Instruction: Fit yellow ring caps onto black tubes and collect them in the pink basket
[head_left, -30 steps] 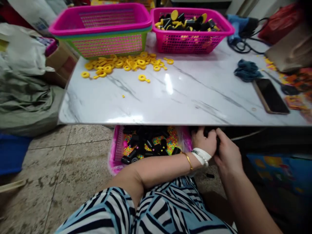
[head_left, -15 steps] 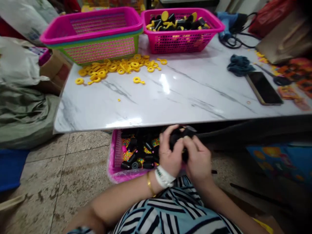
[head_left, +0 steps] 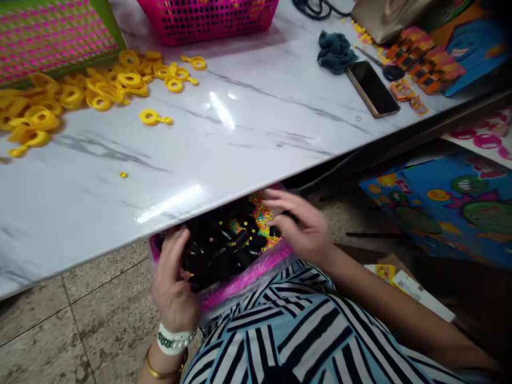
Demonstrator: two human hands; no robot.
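A pink basket point(head_left: 250, 274) with clear plastic over its rim rests at my lap, partly under the table edge. Inside it lie black cylindrical pieces point(head_left: 224, 261) among many small coloured beads point(head_left: 264, 216). My left hand point(head_left: 176, 288) is at the basket's left side, fingers stretched out, with no object visible in it. Over the right side reaches my right hand point(head_left: 306, 226), its fingers apart above the beads. A black piece sits close to its fingertips; whether they touch it I cannot tell.
The marble-patterned table point(head_left: 240, 154) spans the front. On it are yellow ring-shaped pieces point(head_left: 100, 90), a green basket point(head_left: 60, 37), a pink basket point(head_left: 216, 24), a dark cloth point(head_left: 336, 52), a phone point(head_left: 373, 89) and scissors point(head_left: 392, 72). Colourful printed boards point(head_left: 444, 197) stand at right.
My hands were together around black pieces above the basket; now they are apart at its two sides and those pieces are out of them. The view has turned right and come closer.
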